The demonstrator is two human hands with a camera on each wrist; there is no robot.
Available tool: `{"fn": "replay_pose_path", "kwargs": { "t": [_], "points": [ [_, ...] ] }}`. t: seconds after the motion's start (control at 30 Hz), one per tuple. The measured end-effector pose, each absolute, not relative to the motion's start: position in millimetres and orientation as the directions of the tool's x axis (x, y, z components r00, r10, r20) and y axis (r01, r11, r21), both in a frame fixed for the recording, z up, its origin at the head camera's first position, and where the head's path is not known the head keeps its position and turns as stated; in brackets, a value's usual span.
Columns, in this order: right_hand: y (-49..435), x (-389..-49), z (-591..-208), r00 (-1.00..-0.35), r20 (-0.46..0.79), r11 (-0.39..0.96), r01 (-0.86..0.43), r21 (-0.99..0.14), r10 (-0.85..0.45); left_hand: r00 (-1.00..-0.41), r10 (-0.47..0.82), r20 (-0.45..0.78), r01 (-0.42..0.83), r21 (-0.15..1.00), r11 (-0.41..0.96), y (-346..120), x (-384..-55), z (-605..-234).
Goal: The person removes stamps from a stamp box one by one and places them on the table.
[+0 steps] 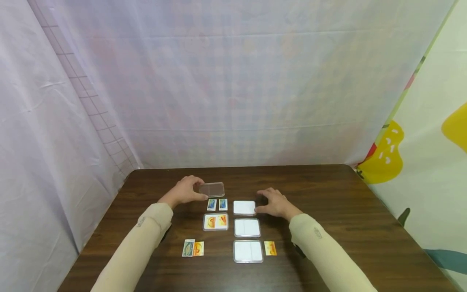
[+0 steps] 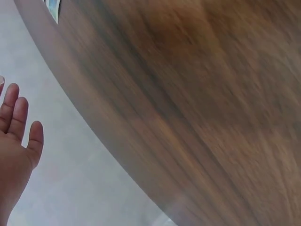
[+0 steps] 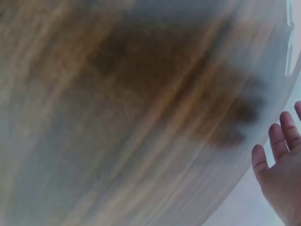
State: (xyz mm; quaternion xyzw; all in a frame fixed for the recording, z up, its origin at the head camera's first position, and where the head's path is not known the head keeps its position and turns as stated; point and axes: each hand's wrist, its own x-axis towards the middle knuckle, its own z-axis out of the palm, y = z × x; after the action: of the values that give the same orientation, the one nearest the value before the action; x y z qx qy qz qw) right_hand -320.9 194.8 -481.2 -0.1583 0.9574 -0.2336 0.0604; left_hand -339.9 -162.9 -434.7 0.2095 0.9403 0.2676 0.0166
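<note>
At the back of the group of cards and cases, my left hand [image 1: 186, 189] grips the left end of a clear plastic cover [image 1: 212, 189] between thumb and fingers. Two blue stamp-like cards [image 1: 212, 204] lie just in front of that cover. My right hand [image 1: 276, 202] is at the right edge of a clear case with a white insert [image 1: 244, 207], its thumb at the case's side and its fingers spread. Whether the thumb presses on the case, I cannot tell. In the wrist views, the left hand [image 2: 16, 141] and right hand [image 3: 284, 165] show only partly.
Two more cases with white inserts [image 1: 247, 228] line up toward me. Left of them lies a case holding two orange cards [image 1: 215, 222]. Nearer are a green card [image 1: 188, 247] overlapping an orange one, and a yellow-orange card [image 1: 270, 248]. Curtains surround the brown table [image 1: 328, 202].
</note>
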Motion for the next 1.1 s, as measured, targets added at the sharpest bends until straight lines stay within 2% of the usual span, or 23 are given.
{"fn": "replay_pose_path", "kwargs": {
  "t": [0.6, 1.1],
  "points": [
    [191, -329, -452, -0.925, 0.041, 0.770, -0.338, -0.542, -0.377, -0.900, 0.425, 0.102, 0.422, 0.452, 0.786, -110, -338, -433],
    [178, -328, -453, -0.921, 0.056, 0.757, -0.350, -0.551, -0.385, -0.878, 0.466, 0.109, 0.462, 0.447, 0.766, -77, -336, -444]
  ]
}}
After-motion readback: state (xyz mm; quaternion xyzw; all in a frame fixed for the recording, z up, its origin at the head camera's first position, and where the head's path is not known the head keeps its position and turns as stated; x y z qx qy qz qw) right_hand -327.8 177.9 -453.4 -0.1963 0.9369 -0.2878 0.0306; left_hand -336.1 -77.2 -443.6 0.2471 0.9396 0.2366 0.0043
